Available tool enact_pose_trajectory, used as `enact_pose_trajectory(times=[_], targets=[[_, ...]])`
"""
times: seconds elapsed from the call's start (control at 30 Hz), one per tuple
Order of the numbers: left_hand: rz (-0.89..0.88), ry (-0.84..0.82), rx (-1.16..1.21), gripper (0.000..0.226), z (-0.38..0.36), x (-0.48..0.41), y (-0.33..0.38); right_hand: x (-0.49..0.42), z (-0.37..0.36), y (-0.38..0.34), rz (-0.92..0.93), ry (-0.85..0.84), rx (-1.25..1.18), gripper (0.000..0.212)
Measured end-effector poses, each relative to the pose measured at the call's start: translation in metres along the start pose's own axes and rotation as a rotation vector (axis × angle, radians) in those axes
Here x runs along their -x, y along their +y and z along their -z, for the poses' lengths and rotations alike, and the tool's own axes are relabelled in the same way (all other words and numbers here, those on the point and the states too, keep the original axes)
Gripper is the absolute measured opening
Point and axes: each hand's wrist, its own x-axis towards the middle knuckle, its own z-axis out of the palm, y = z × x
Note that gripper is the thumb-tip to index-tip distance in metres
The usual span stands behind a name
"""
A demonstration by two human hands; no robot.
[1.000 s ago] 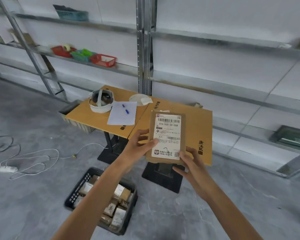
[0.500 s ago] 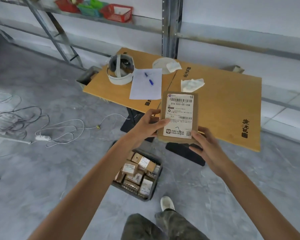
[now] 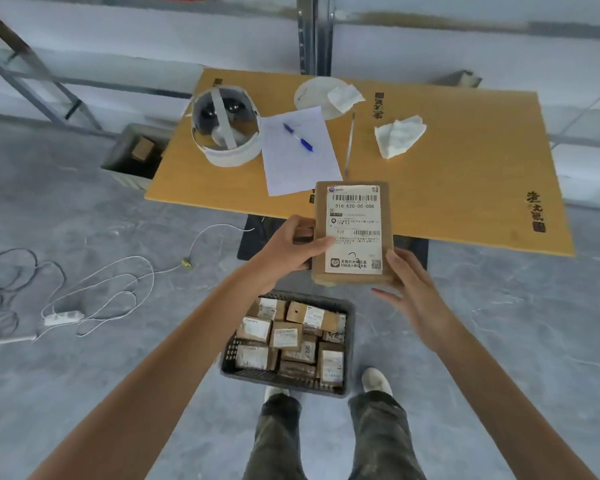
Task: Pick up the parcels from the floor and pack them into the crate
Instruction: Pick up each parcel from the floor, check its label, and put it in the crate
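Nearest, two shoes [image 3: 374, 379] are seen on the grey floor [image 3: 118, 358], just beside a dark crate [image 3: 230, 353] filled with packed parcels [image 3: 284, 336]. Above the crate, a brown parcel [image 3: 354, 233] is held in the air, label toward the camera. It is gripped at its left edge by the left hand [image 3: 288, 249], thumb on the label. Its lower right corner is supported by the right hand [image 3: 409, 292], fingers nearly straight. Beyond, a tabletop [image 3: 465, 174] is shown bearing a headset [image 3: 224, 124], a sheet of paper [image 3: 298, 168] with a blue pen [image 3: 298, 137], and a crumpled tissue [image 3: 399, 135].
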Motion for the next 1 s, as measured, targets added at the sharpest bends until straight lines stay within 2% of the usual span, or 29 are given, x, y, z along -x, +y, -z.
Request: enact_pose_trajectory(times=[0.17, 0.37, 0.5, 0.6, 0.73, 0.83, 0.9, 1.0], targets=[[0.057, -0.054, -0.038, 0.04, 0.053, -0.017, -0.037, -0.008, -0.045, 0.037, -0.013, 0.064, -0.049, 0.028], [0.055, -0.089, 0.003, 0.079, 0.089, -0.063, -0.084, -0.047, -0.067, 0.085, -0.056, 0.055, 0.074, 0.031], [0.106, -0.107, -0.053, 0.05, 0.098, -0.105, -0.132, -0.09, -0.073, 0.14, -0.1, 0.096, 0.116, 0.034], [0.19, -0.049, -0.029, 0.04, 0.094, -0.141, -0.205, -0.122, -0.078, 0.208, -0.126, 0.272, 0.064, 0.025], [0.327, -0.029, 0.029, 0.037, 0.073, -0.175, -0.332, -0.168, -0.077, 0.321, -0.216, 0.475, 0.066, 0.042], [0.464, 0.058, 0.031, 0.041, 0.052, -0.19, -0.434, -0.198, -0.068, 0.411, -0.339, 0.477, 0.147, 0.05], [0.502, 0.097, -0.077, 0.043, 0.04, -0.196, -0.495, -0.213, -0.061, 0.465, -0.408, 0.441, 0.238, 0.053], [0.53, 0.061, -0.227, 0.042, 0.024, -0.203, -0.562, -0.23, -0.052, 0.526, -0.555, 0.381, 0.338, 0.065]])
